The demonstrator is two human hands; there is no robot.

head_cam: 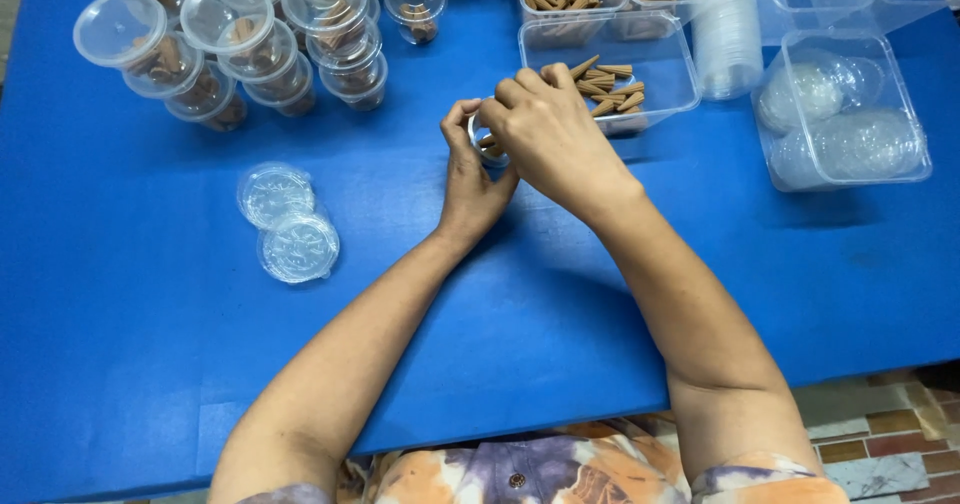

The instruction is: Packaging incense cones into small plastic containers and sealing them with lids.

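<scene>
Left hand (470,179) grips a small clear cup (487,147); right hand (550,134) pinches brown cones (492,144) over it.

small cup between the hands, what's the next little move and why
Probably cap it. The left hand steadies the cup and the right hand is over its mouth, with brown cones already inside. Two loose lids lie to the left, and the filled cups behind them all wear lids. How full the cup is cannot be seen.
</scene>
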